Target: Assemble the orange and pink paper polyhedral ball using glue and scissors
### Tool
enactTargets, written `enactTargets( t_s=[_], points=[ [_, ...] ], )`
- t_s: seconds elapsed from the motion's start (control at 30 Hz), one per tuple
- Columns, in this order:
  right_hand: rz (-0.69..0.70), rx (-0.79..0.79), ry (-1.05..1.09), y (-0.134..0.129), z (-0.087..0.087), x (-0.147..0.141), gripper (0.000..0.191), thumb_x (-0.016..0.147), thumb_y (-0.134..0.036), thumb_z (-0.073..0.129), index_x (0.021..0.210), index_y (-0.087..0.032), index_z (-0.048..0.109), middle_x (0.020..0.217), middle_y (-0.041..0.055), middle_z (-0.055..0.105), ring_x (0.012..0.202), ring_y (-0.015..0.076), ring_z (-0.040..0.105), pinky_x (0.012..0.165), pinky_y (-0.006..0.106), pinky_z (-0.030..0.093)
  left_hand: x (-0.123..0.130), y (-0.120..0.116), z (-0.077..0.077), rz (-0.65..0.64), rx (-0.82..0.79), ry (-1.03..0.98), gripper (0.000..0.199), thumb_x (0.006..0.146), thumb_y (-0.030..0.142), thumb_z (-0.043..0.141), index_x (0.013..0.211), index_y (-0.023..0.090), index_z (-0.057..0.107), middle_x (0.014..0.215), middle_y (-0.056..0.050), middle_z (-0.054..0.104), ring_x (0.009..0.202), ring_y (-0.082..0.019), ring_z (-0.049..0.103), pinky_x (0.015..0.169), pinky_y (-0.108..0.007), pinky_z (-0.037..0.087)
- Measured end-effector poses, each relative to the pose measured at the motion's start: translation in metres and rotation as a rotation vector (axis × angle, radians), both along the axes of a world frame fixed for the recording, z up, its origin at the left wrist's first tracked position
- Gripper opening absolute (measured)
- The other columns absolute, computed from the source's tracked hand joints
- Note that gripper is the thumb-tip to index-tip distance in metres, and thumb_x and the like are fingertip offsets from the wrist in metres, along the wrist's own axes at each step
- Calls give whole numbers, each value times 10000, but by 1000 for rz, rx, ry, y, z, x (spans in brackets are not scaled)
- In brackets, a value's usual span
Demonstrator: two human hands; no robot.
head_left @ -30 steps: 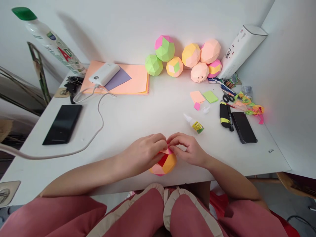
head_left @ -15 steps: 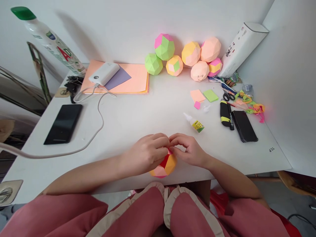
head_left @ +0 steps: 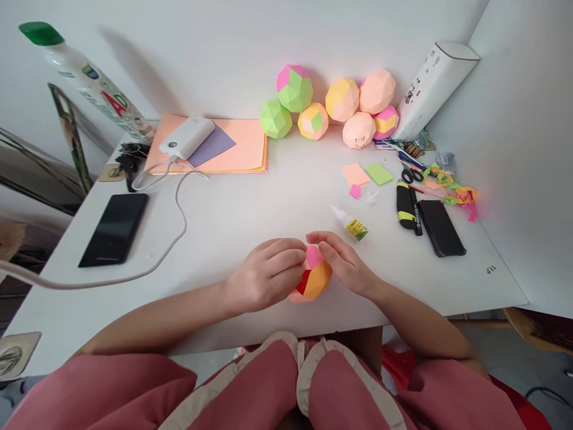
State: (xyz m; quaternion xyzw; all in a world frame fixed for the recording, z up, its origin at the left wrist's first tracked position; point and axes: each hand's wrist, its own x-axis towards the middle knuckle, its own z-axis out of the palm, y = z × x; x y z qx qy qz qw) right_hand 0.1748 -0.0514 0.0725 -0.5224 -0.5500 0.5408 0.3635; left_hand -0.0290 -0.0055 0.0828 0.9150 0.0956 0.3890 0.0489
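Observation:
A faceted paper ball point(head_left: 318, 283) in orange, pink and peach is near the table's front edge, with a dark red area between its panels. My left hand point(head_left: 271, 272) is closed at the ball's left side, fingertips pinched against its upper edge by a pink panel; the palm hides part of the ball. At the upper right, my right hand point(head_left: 345, 263) has its thumb and forefinger apart, beside the pink panel and close to the ball. Beyond the hands lies a small glue bottle point(head_left: 357, 229) with a yellow-green label and a white nozzle.
Paper squares point(head_left: 379, 174), a utility knife point(head_left: 406, 206), scissors point(head_left: 411, 174) and a black phone point(head_left: 442, 228) lie right. Several finished paper balls point(head_left: 295, 89) line the wall. At left are another phone point(head_left: 113, 230), a power bank point(head_left: 187, 136) with cable and a spray bottle point(head_left: 96, 89).
The paper ball has shifted up and to the right and turned, showing more of its pink panel. My right fingers have parted from the left fingertips.

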Motion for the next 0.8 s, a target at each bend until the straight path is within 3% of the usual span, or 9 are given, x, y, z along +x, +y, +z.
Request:
enactTargets(
  t_s=[0.23, 0.37, 0.5, 0.6, 0.7, 0.73, 0.8],
  points=[
    [49, -87, -43, 1, -4, -2, 396, 1000, -507, 402, 1202, -210, 567, 1160, 67, 662, 1016, 179, 624, 849, 325, 533, 5, -3, 0, 98, -156, 96, 143, 918, 49, 536, 943, 190, 533, 950, -70, 604, 984, -202, 636, 805, -345, 614],
    [46, -82, -62, 3, -3, -2, 397, 997, -523, 412, 1185, -212, 574, 1154, 60, 665, 1015, 178, 631, 836, 317, 532, 3, -6, 4, 98, -396, 168, 149, 930, 88, 522, 1015, 210, 537, 1073, -89, 600, 999, -193, 636, 807, -344, 609],
    [37, -81, -83, 4, -4, -1, 416, 987, -544, 429, 1193, -212, 573, 1156, 63, 669, 1002, 174, 642, 819, 311, 534, -5, -3, 8, 82, -654, 283, 337, 900, 126, 537, 1223, 210, 492, 1245, -141, 542, 1107, -227, 615, 889, -396, 593],
    [25, -68, -74, 6, -7, 0, 393, 989, -526, 437, 1175, -213, 585, 1141, 62, 680, 982, 170, 652, 794, 302, 542, -13, 10, 8, -20, -869, 380, 595, 882, 142, 529, 1439, 254, 349, 1465, -156, 421, 1261, -246, 561, 937, -383, 582],
    [9, -48, -52, 10, -11, 2, 373, 983, -515, 455, 1146, -211, 598, 1119, 59, 690, 969, 167, 660, 768, 290, 549, -18, 31, 4, -275, -1056, 541, 943, 796, 239, 676, 1561, 322, 131, 1631, -125, 212, 1393, -288, 470, 947, -352, 582],
    [-5, -40, -56, 11, -12, 3, 372, 981, -515, 459, 1139, -209, 600, 1114, 59, 691, 964, 168, 662, 760, 287, 550, -18, 37, 1, -344, -1083, 556, 1071, 721, 257, 750, 1567, 328, 97, 1644, -126, 184, 1422, -313, 435, 956, -364, 579],
    [-47, -12, -97, 14, -14, 5, 373, 976, -517, 461, 1117, -203, 605, 1098, 64, 694, 954, 170, 663, 749, 287, 548, -15, 46, -5, -398, -1143, 544, 1130, 687, 237, 777, 1565, 333, 72, 1621, -136, 248, 1412, -307, 448, 967, -387, 571]
  ],
)
